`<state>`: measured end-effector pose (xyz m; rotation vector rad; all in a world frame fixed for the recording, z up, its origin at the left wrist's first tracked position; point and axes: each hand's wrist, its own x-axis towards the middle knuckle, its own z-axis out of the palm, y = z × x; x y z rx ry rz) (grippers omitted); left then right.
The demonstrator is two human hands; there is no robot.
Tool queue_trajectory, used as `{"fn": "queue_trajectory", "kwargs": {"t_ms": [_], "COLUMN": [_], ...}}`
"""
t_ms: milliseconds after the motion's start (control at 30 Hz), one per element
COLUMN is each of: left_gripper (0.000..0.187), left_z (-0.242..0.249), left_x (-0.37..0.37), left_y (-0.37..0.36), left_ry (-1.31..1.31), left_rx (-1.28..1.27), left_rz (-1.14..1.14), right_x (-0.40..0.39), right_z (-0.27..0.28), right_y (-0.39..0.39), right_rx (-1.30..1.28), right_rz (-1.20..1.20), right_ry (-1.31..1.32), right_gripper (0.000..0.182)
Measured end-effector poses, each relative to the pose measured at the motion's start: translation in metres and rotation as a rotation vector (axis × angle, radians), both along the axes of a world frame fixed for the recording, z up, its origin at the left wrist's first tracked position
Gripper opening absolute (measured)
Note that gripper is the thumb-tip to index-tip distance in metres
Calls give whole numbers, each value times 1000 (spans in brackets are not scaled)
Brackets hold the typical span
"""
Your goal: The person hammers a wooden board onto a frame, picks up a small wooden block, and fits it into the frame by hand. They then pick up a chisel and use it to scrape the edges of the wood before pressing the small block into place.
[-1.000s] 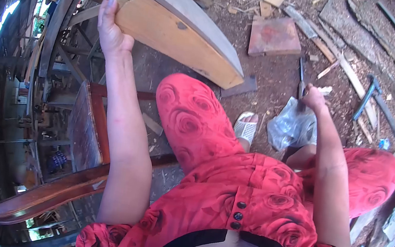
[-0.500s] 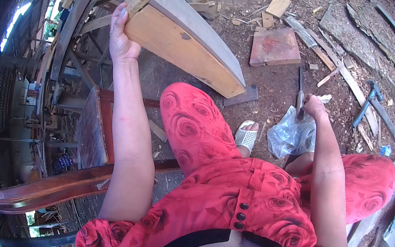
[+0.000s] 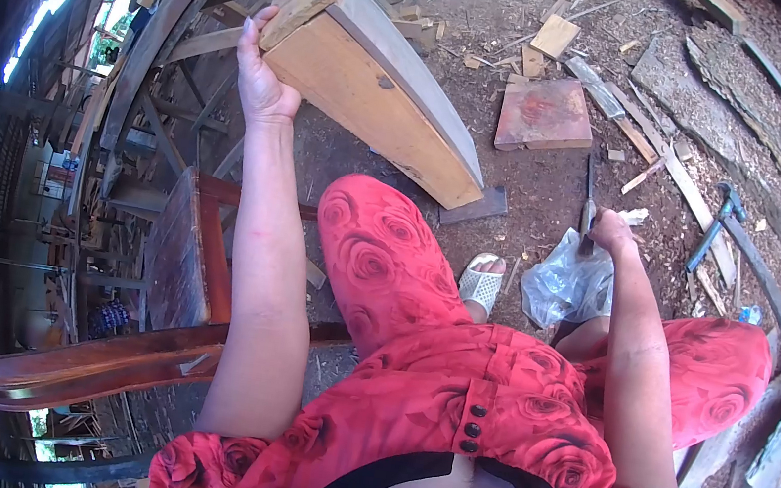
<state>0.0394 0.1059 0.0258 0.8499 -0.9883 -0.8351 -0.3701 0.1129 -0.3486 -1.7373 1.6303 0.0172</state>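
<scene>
My left hand (image 3: 266, 87) grips the raised end of a long wooden drawer-like box (image 3: 373, 87); its fingers curl behind the end and are partly hidden. The box slants, with its lower end right at a small dark board (image 3: 476, 206) on the ground. It has yellowish wood sides and a grey upper panel. My right hand (image 3: 615, 234) is closed around the near end of a long, narrow dark tool (image 3: 591, 187), whose exact kind does not show. The tool points away from me over a clear plastic bag (image 3: 559, 288) by my foot.
A thick reddish wood block (image 3: 545, 116) lies ahead. A hammer (image 3: 717, 230) rests to the right among wood strips and shavings. At my left stand a brown wooden chair-like piece (image 3: 184, 255) and a varnished curved beam (image 3: 93, 372). Long boards (image 3: 172, 24) lean behind them.
The box and my left hand appear slightly farther right and lower in view. My right hand and the tool have shifted a little down. Both grips look the same.
</scene>
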Motion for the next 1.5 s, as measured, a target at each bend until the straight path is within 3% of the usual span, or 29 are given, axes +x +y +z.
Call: {"fn": "queue_trajectory", "kwargs": {"t_ms": [1333, 1367, 1500], "left_gripper": [36, 35, 31], "left_z": [-6, -3, -3], "left_x": [6, 4, -4], "left_y": [-2, 0, 0], "left_ry": [-54, -21, -88], "left_rx": [-33, -21, -49], "left_rz": [164, 141, 204], "right_x": [-1, 3, 4], "right_z": [-2, 21, 7], "right_y": [4, 11, 10], "right_rx": [36, 4, -43], "right_rz": [81, 76, 120], "right_ry": [64, 50, 87], "right_gripper": [43, 30, 30]}}
